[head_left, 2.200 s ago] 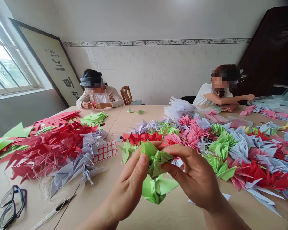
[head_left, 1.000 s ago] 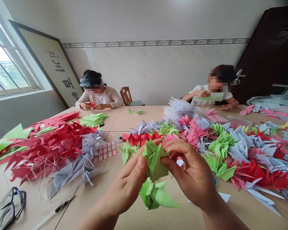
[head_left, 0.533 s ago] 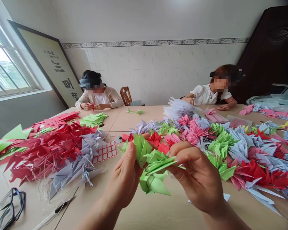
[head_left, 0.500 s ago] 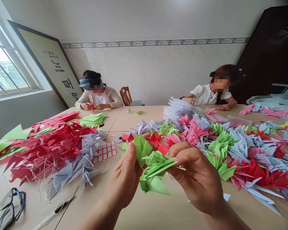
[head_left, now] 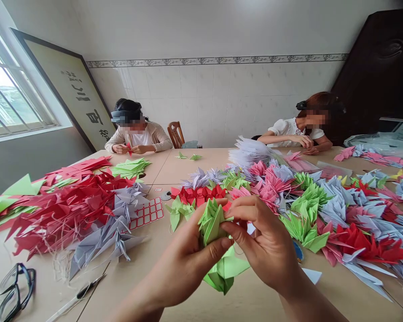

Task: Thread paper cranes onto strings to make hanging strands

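Note:
Folded green paper pieces (head_left: 212, 223) are bunched upright between my two hands over the near middle of the table. My left hand (head_left: 191, 259) is closed round them, its thumb lying along their lower front. The thumb and fingers of my right hand (head_left: 262, 241) pinch the bunch's right edge. Just below my hands hangs another green folded piece (head_left: 225, 270); whether it is joined to the bunch is hidden. Behind my left hand, more green folded paper (head_left: 178, 212) lies by a row of red folded pieces (head_left: 198, 194).
Red paper (head_left: 70, 205) and lavender folds (head_left: 117, 228) heap at left. Glasses (head_left: 16, 290) and a pen (head_left: 77, 297) lie front left. A large multicoloured pile (head_left: 339, 210) covers the right. Two people (head_left: 141, 134) (head_left: 300, 132) sit across the table (head_left: 188, 172).
The green bunch has turned upright as my left hand's thumb moved down across it. The hanging green piece is lower. The person at right has brought their hands together.

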The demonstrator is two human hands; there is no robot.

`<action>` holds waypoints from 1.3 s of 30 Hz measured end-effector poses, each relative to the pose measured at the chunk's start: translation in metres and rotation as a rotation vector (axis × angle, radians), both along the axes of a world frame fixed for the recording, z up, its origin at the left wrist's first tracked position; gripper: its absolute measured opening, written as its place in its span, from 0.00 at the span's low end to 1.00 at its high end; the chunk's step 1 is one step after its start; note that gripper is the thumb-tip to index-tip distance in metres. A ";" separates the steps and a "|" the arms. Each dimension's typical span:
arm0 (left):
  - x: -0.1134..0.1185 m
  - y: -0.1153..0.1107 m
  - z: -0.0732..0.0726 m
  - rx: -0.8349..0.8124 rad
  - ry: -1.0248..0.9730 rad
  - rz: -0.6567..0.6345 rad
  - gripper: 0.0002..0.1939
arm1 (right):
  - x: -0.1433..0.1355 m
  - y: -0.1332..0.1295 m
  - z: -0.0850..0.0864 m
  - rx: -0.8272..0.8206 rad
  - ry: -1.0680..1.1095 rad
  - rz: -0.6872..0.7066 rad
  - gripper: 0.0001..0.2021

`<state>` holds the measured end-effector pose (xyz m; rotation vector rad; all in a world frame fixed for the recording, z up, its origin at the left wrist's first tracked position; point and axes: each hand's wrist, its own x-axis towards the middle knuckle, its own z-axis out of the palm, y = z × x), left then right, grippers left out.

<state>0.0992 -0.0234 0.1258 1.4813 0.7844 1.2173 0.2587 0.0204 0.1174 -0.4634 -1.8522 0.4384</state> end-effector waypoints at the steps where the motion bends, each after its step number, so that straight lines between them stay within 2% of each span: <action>1: 0.000 0.000 0.001 0.013 0.025 0.007 0.21 | 0.000 0.000 0.000 0.025 -0.007 0.001 0.12; 3: 0.000 -0.001 0.002 -0.005 0.049 0.004 0.21 | 0.000 -0.001 0.000 0.003 -0.003 0.007 0.13; 6: -0.001 -0.004 0.001 -0.059 0.046 0.022 0.25 | 0.000 -0.001 -0.002 -0.187 0.015 0.041 0.15; 7: -0.001 -0.005 0.001 -0.064 0.054 0.039 0.27 | 0.000 -0.001 -0.002 -0.246 0.002 0.064 0.13; 9: -0.001 -0.006 0.001 -0.072 0.074 0.054 0.31 | 0.000 -0.002 -0.003 -0.294 -0.037 0.107 0.04; 11: -0.001 -0.005 0.001 -0.105 0.061 0.017 0.32 | 0.001 -0.003 -0.002 -0.273 -0.043 0.114 0.09; 13: -0.001 -0.003 0.002 -0.123 0.039 -0.020 0.28 | 0.001 -0.003 -0.002 -0.247 0.012 0.085 0.12; 14: -0.002 -0.001 0.002 -0.107 0.068 -0.017 0.23 | 0.001 -0.003 -0.002 -0.246 0.046 0.069 0.12; 16: -0.003 0.002 0.003 -0.031 0.209 0.044 0.13 | 0.001 -0.002 -0.003 -0.282 0.098 0.054 0.11; 18: -0.003 0.003 0.003 0.037 0.343 0.119 0.13 | 0.001 -0.002 -0.004 -0.355 0.091 0.065 0.12; 20: -0.002 0.002 0.004 0.059 0.366 0.144 0.14 | 0.001 -0.001 -0.005 -0.408 0.023 0.099 0.14; 22: 0.000 0.000 0.004 0.033 0.315 0.097 0.15 | 0.001 -0.002 -0.004 -0.406 -0.053 0.153 0.18; 25: 0.003 -0.004 0.004 -0.009 0.240 0.019 0.17 | 0.001 -0.003 -0.001 -0.295 -0.090 0.197 0.19; 29: 0.004 -0.007 0.003 0.031 0.233 0.026 0.18 | 0.002 -0.004 0.001 -0.113 -0.073 0.185 0.16; 31: 0.004 -0.006 0.002 0.047 0.233 0.037 0.17 | 0.003 -0.004 0.000 -0.143 -0.079 0.205 0.16; 35: 0.003 0.000 -0.001 0.045 0.232 0.060 0.14 | 0.003 0.000 -0.003 -0.327 -0.079 0.211 0.17; 39: -0.003 0.005 -0.003 0.093 0.301 0.116 0.15 | 0.001 0.004 -0.003 -0.353 0.016 0.051 0.14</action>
